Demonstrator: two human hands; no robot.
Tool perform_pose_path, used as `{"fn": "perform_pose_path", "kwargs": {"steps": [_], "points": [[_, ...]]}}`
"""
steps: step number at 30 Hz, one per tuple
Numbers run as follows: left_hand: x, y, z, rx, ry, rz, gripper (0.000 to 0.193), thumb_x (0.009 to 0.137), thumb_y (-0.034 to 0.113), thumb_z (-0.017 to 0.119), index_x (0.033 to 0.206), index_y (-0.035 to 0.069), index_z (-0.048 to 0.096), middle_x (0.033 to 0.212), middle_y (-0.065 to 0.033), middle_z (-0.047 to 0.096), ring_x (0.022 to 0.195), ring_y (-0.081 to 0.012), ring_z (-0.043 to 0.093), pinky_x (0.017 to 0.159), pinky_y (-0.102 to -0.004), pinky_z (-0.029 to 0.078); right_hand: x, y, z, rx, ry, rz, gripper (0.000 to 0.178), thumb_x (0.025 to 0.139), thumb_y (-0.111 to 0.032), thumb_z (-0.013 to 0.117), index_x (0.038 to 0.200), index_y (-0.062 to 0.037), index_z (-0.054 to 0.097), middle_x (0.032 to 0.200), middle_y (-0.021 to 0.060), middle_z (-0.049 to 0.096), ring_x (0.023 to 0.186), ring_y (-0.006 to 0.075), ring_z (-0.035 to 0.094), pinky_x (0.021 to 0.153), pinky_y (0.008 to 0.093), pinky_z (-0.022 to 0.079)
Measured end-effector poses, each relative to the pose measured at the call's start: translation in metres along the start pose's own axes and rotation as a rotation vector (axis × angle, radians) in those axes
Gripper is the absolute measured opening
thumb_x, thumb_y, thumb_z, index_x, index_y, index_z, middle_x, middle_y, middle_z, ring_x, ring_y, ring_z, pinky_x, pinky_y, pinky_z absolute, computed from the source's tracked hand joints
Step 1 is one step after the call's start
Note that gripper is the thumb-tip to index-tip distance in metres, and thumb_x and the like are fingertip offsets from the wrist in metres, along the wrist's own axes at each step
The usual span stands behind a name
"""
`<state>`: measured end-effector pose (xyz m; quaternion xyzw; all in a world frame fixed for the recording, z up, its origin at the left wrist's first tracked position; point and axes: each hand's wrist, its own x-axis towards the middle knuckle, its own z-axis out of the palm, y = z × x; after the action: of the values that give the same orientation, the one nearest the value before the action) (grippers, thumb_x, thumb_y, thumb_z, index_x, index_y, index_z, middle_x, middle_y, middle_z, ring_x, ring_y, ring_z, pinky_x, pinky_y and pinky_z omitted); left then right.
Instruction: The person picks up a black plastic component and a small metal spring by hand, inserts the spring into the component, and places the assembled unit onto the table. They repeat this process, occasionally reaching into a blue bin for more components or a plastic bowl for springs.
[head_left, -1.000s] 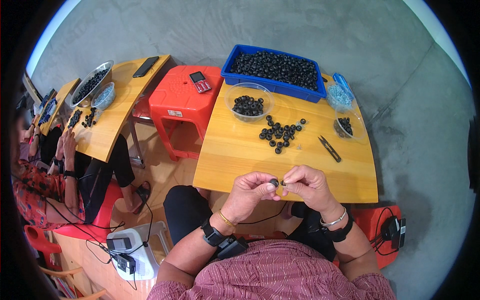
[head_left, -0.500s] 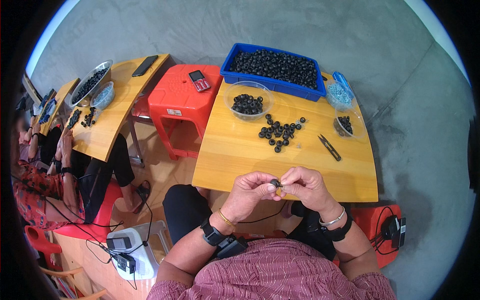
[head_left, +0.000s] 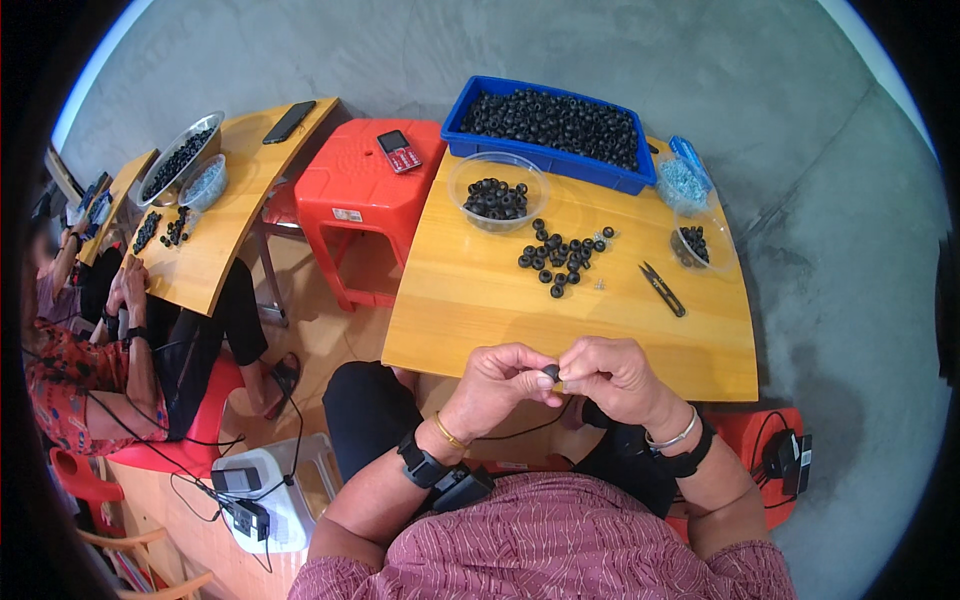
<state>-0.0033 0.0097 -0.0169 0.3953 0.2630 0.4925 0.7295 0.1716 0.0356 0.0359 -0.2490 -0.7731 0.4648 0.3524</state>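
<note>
My left hand (head_left: 500, 385) pinches a small black round piece (head_left: 551, 372), which looks like a bead, between thumb and forefinger above the near edge of the table. From the other side my right hand (head_left: 615, 375) is closed with its fingertips against the piece; whether they hold anything else is hidden. On the table ahead lies a loose cluster of black round pieces (head_left: 556, 258) with holes, with a few tiny clear bits (head_left: 599, 285) beside them. Thread snips (head_left: 663, 291) lie to the right of the cluster, blades slightly apart.
Black pieces fill a blue tray (head_left: 545, 154) at the back and a clear bowl (head_left: 541, 192). A small clear tub (head_left: 718, 262) and a container of pale blue bits (head_left: 682, 184) stand right. Left are a red stool (head_left: 345, 170) with a phone (head_left: 399, 152) and a co-worker's table (head_left: 232, 205).
Both hands stay in nearly the same place. The black piece has turned between my fingers, and my right fingers have curled closer round it. The view has shifted slightly.
</note>
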Motion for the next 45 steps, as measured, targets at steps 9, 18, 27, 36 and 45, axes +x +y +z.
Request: {"fn": "perform_pose_path", "kwargs": {"steps": [9, 18, 27, 36, 45], "points": [[-0.002, 0.006, 0.0, -0.007, -0.034, -0.051, 0.01, 0.078, 0.003, 0.058, 0.085, -0.003, 0.058, 0.076, -0.0117, 0.061, 0.065, -0.0186, 0.061, 0.063, -0.0285, 0.052, -0.003, 0.004, 0.0, -0.063, -0.035, -0.084, 0.008, 0.072, 0.005, 0.059, 0.074, -0.0019, 0.056, 0.07, 0.0068, 0.058, 0.064, 0.0175, 0.057, 0.056, 0.0253, 0.044], [-0.001, 0.012, -0.005, 0.026, -0.041, -0.185, 0.008, 0.078, 0.0, 0.057, 0.085, -0.004, 0.058, 0.077, -0.0116, 0.061, 0.064, -0.0184, 0.062, 0.059, -0.0272, 0.053, 0.002, 0.011, -0.004, -0.141, -0.121, -0.223, 0.012, 0.069, 0.009, 0.056, 0.073, -0.002, 0.055, 0.066, 0.0079, 0.054, 0.06, 0.0224, 0.054, 0.053, 0.0287, 0.043], [0.003, 0.009, -0.012, -0.044, -0.043, -0.289, 0.009, 0.077, 0.0, 0.058, 0.085, -0.004, 0.057, 0.078, -0.011, 0.06, 0.068, -0.0176, 0.061, 0.06, -0.0292, 0.054, 0.005, 0.016, -0.001, -0.18, -0.195, -0.219, 0.011, 0.069, 0.009, 0.056, 0.072, -0.0016, 0.052, 0.067, 0.0089, 0.053, 0.059, 0.0237, 0.052, 0.053, 0.0299, 0.042], [-0.001, 0.003, -0.006, -0.344, -0.089, -0.281, 0.01, 0.081, 0.009, 0.056, 0.086, 0.0, 0.057, 0.074, -0.0075, 0.057, 0.063, -0.0137, 0.055, 0.06, -0.0304, 0.053, -0.005, 0.01, -0.001, -0.133, -0.019, -0.148, 0.011, 0.072, 0.006, 0.057, 0.077, -0.0028, 0.053, 0.07, 0.0077, 0.056, 0.061, 0.0189, 0.056, 0.055, 0.0265, 0.044], [-0.002, 0.004, -0.004, -0.512, -0.163, -0.254, 0.012, 0.082, 0.011, 0.055, 0.087, 0.001, 0.057, 0.075, -0.0069, 0.058, 0.065, -0.0138, 0.057, 0.061, -0.03, 0.052, -0.004, -0.001, 0.002, -0.041, 0.007, 0.004, 0.012, 0.07, 0.005, 0.059, 0.076, -0.0027, 0.052, 0.071, 0.0083, 0.057, 0.063, 0.0195, 0.057, 0.056, 0.0262, 0.045]]}}
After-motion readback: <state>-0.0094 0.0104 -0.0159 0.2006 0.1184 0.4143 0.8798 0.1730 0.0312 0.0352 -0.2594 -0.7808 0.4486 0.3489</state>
